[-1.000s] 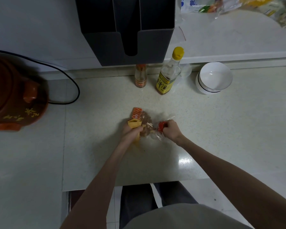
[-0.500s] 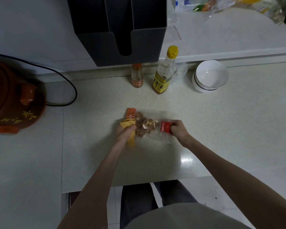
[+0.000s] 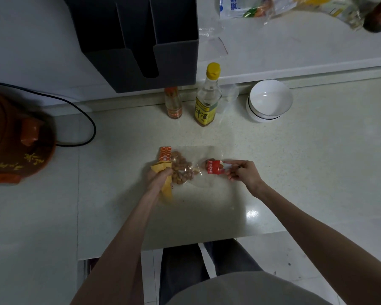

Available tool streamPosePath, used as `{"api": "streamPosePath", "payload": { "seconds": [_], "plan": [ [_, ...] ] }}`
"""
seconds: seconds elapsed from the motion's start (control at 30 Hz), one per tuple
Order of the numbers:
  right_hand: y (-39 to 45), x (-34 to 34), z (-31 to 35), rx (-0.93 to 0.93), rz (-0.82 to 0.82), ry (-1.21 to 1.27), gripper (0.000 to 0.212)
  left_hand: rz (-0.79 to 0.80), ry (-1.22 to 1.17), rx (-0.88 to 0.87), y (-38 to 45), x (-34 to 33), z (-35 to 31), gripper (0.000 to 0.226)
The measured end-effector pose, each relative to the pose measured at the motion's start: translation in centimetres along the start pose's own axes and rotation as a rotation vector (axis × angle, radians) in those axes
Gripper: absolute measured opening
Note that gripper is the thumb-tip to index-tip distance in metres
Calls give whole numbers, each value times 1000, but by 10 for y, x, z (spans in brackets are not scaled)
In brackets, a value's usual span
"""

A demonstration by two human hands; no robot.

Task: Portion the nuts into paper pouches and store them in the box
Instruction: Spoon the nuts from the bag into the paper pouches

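A clear plastic bag of brown nuts [image 3: 183, 169] lies flat on the pale counter, its orange patterned end [image 3: 165, 153] at the left and its red label end [image 3: 214, 167] at the right. My left hand [image 3: 157, 178] is closed around a yellow paper pouch [image 3: 166, 183] right beside the nuts. My right hand [image 3: 242, 172] pinches the bag's red label end. A dark grey box [image 3: 139, 40] with upright dividers stands on the raised ledge at the back.
A small orange-capped bottle [image 3: 173, 103], a yellow-capped bottle [image 3: 208, 99] and stacked white bowls [image 3: 269, 101] line the back of the counter. A brown clay cooker [image 3: 13, 139] with a black cord sits at left. Food packets [image 3: 284, 7] lie on the ledge.
My right hand has pulled the bag's red end rightward, stretching the bag out flat. The nuts now show spread inside it beside the pouch in my left hand.
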State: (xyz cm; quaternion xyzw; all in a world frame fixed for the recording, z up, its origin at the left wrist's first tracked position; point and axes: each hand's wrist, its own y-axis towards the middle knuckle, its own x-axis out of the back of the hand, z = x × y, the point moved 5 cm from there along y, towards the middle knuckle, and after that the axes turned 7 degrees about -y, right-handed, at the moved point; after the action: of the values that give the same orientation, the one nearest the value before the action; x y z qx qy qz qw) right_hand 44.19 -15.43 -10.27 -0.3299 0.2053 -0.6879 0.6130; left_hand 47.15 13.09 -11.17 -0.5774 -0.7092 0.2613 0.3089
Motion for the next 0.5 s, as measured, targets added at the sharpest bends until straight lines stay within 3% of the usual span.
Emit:
{"api": "streamPosePath", "payload": {
  "seconds": [0.33,0.5],
  "plan": [
    [0,37,-8,-33,-65,9,43,-91,-2,-47,-4,-3,-1,19],
    [-4,58,-11,-55,-97,25,41,-142,61,-194,-8,-12,-8,29]
  ]
}}
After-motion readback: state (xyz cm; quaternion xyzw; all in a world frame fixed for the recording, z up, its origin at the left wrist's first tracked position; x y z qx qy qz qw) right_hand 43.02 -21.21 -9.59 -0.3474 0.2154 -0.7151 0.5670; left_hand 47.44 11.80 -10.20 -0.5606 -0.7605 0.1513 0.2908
